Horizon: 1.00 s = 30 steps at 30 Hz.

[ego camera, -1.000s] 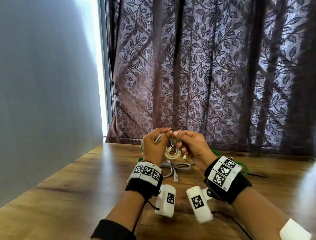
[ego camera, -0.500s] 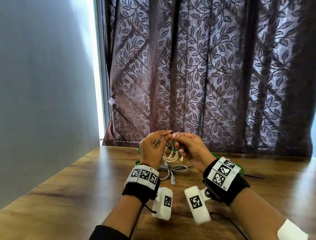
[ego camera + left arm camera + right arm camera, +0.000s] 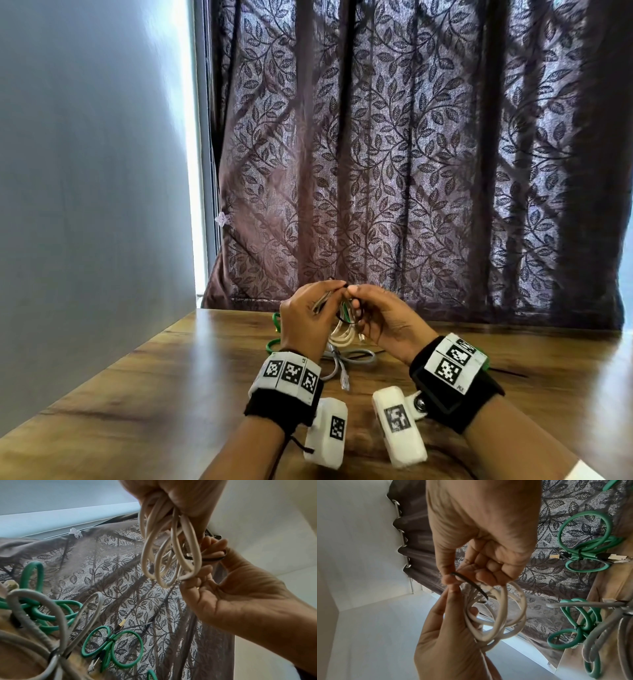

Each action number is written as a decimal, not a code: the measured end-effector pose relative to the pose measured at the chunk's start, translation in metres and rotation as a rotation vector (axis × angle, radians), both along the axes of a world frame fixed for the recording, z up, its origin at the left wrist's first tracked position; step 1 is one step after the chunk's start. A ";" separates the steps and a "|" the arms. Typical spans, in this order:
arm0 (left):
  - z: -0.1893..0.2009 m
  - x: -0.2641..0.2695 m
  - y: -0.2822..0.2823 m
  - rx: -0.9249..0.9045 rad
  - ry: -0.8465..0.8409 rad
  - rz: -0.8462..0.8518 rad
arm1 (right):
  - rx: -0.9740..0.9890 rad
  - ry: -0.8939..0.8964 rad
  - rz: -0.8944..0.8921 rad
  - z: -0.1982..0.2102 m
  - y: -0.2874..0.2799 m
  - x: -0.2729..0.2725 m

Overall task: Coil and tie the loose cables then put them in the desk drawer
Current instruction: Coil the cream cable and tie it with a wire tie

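Above table (image 3: 144, 394) | left hand (image 3: 301, 325) grips cream cable coil (image 3: 340, 337) | right hand (image 3: 383, 322) pinches black tie (image 3: 471, 582)

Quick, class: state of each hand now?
Left hand: grips the white cable coil.
Right hand: pinches the black tie around the coil.

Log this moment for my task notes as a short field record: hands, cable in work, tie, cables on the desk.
left hand: grips the coiled cream-white cable, held above the desk
right hand: pinches the thin black tie at the coil
tie state: looped at the coil, closure not visible
wooden desk: holds tied green cable coils and a grey cable bundle
drawer: not in view
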<state>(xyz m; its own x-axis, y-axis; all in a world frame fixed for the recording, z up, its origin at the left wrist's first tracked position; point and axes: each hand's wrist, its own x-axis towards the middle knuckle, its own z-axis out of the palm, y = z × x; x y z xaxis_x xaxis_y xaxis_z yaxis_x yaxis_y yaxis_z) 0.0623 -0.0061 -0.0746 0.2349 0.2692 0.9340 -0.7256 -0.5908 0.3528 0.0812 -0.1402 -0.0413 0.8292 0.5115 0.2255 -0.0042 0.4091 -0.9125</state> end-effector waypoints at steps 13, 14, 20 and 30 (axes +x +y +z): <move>0.001 -0.002 -0.001 0.001 -0.011 0.006 | 0.017 0.006 0.027 0.000 -0.002 0.002; 0.001 -0.002 0.000 0.005 -0.008 0.007 | 0.017 0.006 0.030 0.000 -0.001 0.003; 0.001 0.000 0.003 0.076 0.041 0.031 | -0.060 -0.037 -0.055 0.001 -0.002 0.005; 0.003 0.001 0.001 -0.146 0.119 -0.119 | 0.041 -0.390 -0.285 0.003 0.009 -0.005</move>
